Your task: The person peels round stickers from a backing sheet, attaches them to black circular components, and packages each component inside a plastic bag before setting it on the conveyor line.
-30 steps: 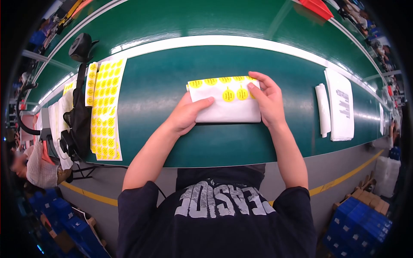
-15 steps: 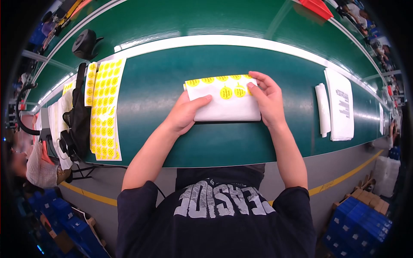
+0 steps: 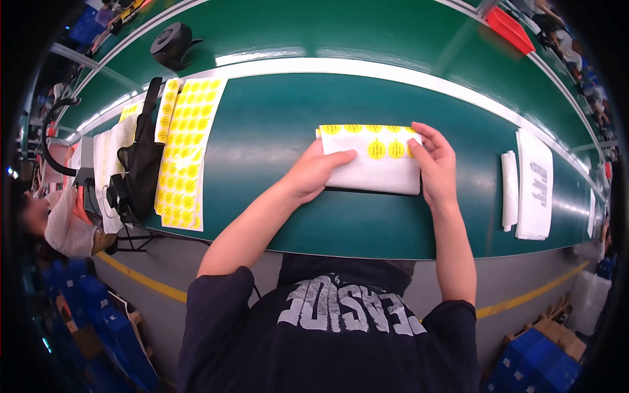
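A folded white sheet [image 3: 370, 173] with round yellow stickers [image 3: 376, 149] along its top edge and on its upper right face is held between both hands, over the green table [image 3: 308, 226]. My left hand [image 3: 308, 171] grips its left end, thumb across the front and fingers hidden behind. At the right end, my right hand [image 3: 436, 164] pinches the sheet. Its thumb lies over the edge of the rightmost sticker, and its index finger reaches past the top corner. Small print on the stickers is too blurred to read.
Sheets of yellow stickers [image 3: 187, 154] lie at the left beside a black strapped bag [image 3: 143, 157]. Folded white sheets [image 3: 536, 187] and a white roll [image 3: 509, 190] are at the right. A black tape dispenser-like object [image 3: 171, 46] and a red tray [image 3: 510, 31] stand beyond the white ledge.
My view has shifted, so the table and its items appear farther right. Both hands keep the same hold on the folded sheet, with little change in their fingers.
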A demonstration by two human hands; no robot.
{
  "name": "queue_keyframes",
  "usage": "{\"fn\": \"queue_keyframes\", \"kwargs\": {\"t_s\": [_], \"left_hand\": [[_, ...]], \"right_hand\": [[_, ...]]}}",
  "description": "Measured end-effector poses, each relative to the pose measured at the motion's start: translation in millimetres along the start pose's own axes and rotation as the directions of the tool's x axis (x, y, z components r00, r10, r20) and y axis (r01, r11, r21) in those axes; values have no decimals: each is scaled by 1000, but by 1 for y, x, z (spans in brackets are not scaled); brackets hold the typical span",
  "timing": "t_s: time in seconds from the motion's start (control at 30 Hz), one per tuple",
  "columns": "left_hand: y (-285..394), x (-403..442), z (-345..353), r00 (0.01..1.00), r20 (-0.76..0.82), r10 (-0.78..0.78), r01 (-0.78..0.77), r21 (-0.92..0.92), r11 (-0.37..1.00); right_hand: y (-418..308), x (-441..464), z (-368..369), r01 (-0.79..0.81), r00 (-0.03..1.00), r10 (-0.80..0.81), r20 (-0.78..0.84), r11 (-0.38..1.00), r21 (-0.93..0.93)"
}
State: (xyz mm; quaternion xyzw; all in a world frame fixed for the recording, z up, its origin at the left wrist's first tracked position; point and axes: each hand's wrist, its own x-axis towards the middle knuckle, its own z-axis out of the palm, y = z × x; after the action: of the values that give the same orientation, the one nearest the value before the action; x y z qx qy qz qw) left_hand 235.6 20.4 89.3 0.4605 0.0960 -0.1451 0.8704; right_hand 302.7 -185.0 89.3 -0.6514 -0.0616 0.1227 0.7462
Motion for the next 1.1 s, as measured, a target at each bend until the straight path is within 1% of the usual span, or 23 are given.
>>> {"fn": "queue_keyframes", "kwargs": {"t_s": [0.17, 0.27, 0.3, 0.4, 0.43, 0.47, 0.53, 0.57, 0.6, 0.67, 0.73, 0.8, 0.83, 0.9, 0.97, 1.07, 1.1], "left_hand": [[-2, 2, -5, 1000, 9, 18, -19, 36, 999], [-1, 1, -1, 1000, 18, 24, -24, -4, 1000], [1, 0, 3, 1000, -20, 23, -24, -20, 1000], [1, 1, 0, 997, -63, 41, -41, -4, 999], [0, 2, 0, 996, -73, 55, -54, 8, 999], [1, 2, 0, 996, -75, 53, -53, 7, 999], [1, 1, 1, 994, -86, 62, -62, 2, 998], [2, 1, 2, 995, -63, 78, -79, -14, 997], [2, 2, 2, 995, -40, 94, -95, -28, 995], [0, 1, 2, 993, 7, 115, -115, -38, 993], [-1, 0, 0, 989, 19, 147, -146, -23, 989], [-8, 3, -10, 983, 3, 186, -186, 15, 982], [-6, 1, -10, 975, 1, 222, -222, 49, 974], [-7, 3, -7, 951, 22, 308, -308, 127, 943], [-7, 4, -6, 922, 49, 385, -387, 192, 902], [-2, -1, -7, 935, 31, 354, -350, 256, 901], [-2, -1, -7, 933, 37, 357, -355, 235, 905]], "right_hand": [[0, 0, 0, 18, 1000, -18, 13, 1000, 10], [3, 2, -2, 13, 1000, -14, 11, 999, 33], [2, 1, -2, 21, 1000, -21, 2, 999, 29], [3, 3, -7, 130, 983, -150, -107, 976, -174], [0, 3, -5, 320, 898, -416, -141, 841, -437], [-3, 2, -4, 412, 844, -529, -83, 740, -531], [-8, -1, 1, 565, 697, -712, 81, 477, -673], [-10, -6, 9, 591, 725, -678, 120, 523, -614], [-13, -10, 16, 615, 731, -653, 198, 505, -606], [-16, -16, 30, 624, 753, -584, 304, 487, -611], [-14, -17, 37, 578, 797, -520, 306, 512, -636], [-12, -15, 45, 573, 811, -478, 336, 539, -618], [-10, -14, 47, 565, 820, -470, 326, 576, -591], [-16, -18, 53, 488, 871, -413, 265, 675, -553], [-17, -20, 58, 461, 887, -386, 253, 728, -508], [-23, -23, 60, 396, 918, -321, 234, 789, -470], [-24, -24, 62, 375, 926, -299, 231, 804, -461]]}}
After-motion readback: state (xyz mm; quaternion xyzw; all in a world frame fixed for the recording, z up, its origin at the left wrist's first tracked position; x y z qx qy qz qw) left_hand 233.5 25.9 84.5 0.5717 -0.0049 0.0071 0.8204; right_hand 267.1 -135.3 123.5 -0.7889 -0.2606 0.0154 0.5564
